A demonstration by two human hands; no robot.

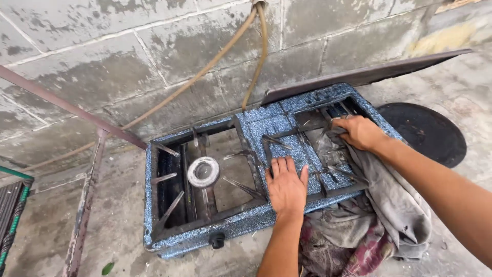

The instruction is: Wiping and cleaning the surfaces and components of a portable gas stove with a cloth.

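Note:
A blue speckled two-burner gas stove (266,125) lies on a concrete surface against a block wall. My left hand (286,185) rests flat, fingers together, on the stove's top between the two burner wells. My right hand (360,132) is closed on a grey cloth (394,192) and presses it into the right burner well. The cloth trails down off the stove's front right corner. The left well shows a round metal burner ring (203,171) and bare pot supports.
Two tan hoses (225,56) run down the wall behind the stove. A rusty metal frame (87,184) stands at left. A dark flat board (359,76) leans behind, and a round black disc (423,132) lies at right. A reddish patterned rag (353,254) lies under the grey cloth.

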